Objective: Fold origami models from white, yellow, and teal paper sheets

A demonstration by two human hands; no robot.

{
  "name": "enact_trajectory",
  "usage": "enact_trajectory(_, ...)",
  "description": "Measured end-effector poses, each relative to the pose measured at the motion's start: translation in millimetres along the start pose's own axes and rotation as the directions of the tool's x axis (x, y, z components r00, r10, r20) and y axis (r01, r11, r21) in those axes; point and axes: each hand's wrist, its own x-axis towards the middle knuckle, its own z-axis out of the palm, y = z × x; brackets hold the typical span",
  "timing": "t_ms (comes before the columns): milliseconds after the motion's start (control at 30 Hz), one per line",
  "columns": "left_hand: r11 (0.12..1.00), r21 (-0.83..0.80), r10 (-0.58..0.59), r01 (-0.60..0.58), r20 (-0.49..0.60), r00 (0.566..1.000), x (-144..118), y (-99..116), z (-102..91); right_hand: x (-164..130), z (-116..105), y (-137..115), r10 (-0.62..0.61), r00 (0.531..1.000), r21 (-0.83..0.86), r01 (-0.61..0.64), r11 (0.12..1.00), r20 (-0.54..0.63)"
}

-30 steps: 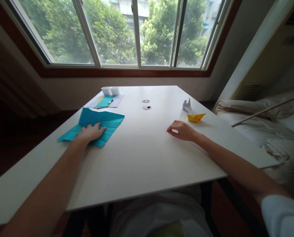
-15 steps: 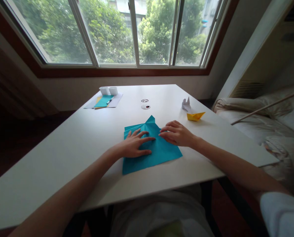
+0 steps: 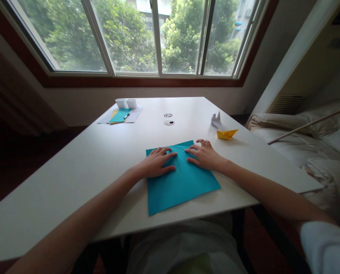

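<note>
Head view: a teal sheet of paper lies flat on the white tabletop, near the front edge and roughly centred before the person. Left hand rests palm-down on the sheet's far left part, fingers spread and extended, nothing gripped. Right hand rests palm-down on the far right part of the sheet, fingers spread, some fingertips reaching past the far edge onto the tabletop; nothing gripped. The two hands sit near each other, apart, with a strip of bare paper between them. Beyond the right hand, a small yellow paper boat stands on the tabletop, and just behind it a white folded paper figure. Near the tabletop's middle, two small round items, detail too small to tell. At the far left corner, a stack of sheets with a teal one on top, a pen lying across it, and two small white boxes at its far edge. Behind the tabletop, a wide window shows green trees. To the right, a pale cushioned sofa.
</note>
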Motion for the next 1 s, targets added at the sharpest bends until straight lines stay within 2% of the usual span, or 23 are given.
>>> enact_trajectory(100,1.000,0.016,0.014,-0.015,0.046,0.999,0,-4,-1.0,1,0,-2,-0.021,1.000,0.004,0.021,1.000,-0.014)
enact_trajectory(200,0.999,0.047,-0.006,0.002,0.070,0.998,-1,-4,-1.6,1,-7,-7,-0.129,0.990,0.040,0.132,0.990,-0.059)
enact_trajectory(333,0.971,0.170,-0.165,0.168,-0.033,0.986,0,0,-1.4,2,-15,-15,-0.268,0.961,0.142,0.275,0.951,-0.067)
enact_trajectory(433,0.937,0.241,-0.233,0.252,-0.107,0.967,1,1,-4.4,2,-14,-14,-0.264,0.964,0.168,0.265,0.949,-0.031)
enact_trajectory(533,0.930,0.249,-0.250,0.269,-0.108,0.962,0,-1,-9.4,3,-9,-3,-0.198,0.980,0.185,0.194,0.963,0.007)
enact_trajectory(667,0.939,0.154,-0.296,0.308,-0.099,0.950,-2,-9,-11.9,4,-4,18,-0.120,0.991,0.263,0.099,0.960,0.065)
enact_trajectory(767,0.910,0.059,-0.399,0.411,-0.145,0.905,-3,-19,-8.4,3,-2,33,0.004,0.988,0.278,-0.048,0.959,0.156)
enact_trajectory(867,0.860,-0.001,-0.506,0.510,-0.131,0.852,-2,-29,-3.2,1,0,44,0.208,0.946,0.215,-0.263,0.941,0.248)
enact_trajectory(1000,0.845,-0.114,-0.533,0.523,-0.087,0.842,-1,-41,1.9,-2,5,55,0.356,0.891,0.147,-0.407,0.902,0.280)
